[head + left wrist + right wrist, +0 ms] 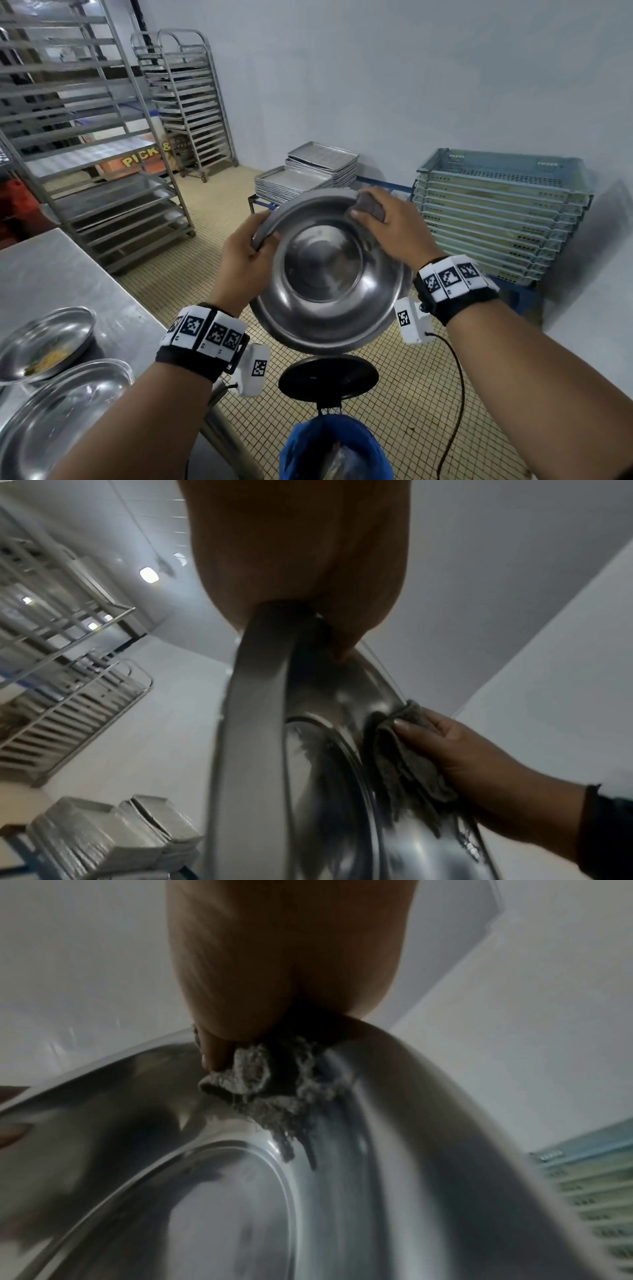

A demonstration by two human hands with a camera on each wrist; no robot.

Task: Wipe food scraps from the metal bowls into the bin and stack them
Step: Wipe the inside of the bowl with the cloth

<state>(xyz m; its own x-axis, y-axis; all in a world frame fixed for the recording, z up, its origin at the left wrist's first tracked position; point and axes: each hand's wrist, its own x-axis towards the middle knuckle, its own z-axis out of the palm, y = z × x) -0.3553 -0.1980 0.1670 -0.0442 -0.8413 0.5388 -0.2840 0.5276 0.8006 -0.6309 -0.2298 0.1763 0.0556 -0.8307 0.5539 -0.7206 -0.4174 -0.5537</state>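
A large metal bowl (329, 270) is held tilted toward me above the bin (335, 448), which has a blue liner and a raised black lid (327, 377). My left hand (246, 253) grips the bowl's left rim (260, 669), thumb inside. My right hand (383, 226) holds a grey cloth (371, 207) and presses it against the bowl's upper right inner wall near the rim (274, 1093). The same cloth (407, 761) shows in the left wrist view, bunched under the right hand's thumb. The bowl's inside looks mostly bare and shiny.
On the steel table (68, 281) at the left sit two more metal bowls, one with yellow scraps (44, 346) and one nearer (61, 418). Tray racks (96, 154) stand behind. Stacked baking trays (308, 174) and stacked crates (496, 212) line the far wall.
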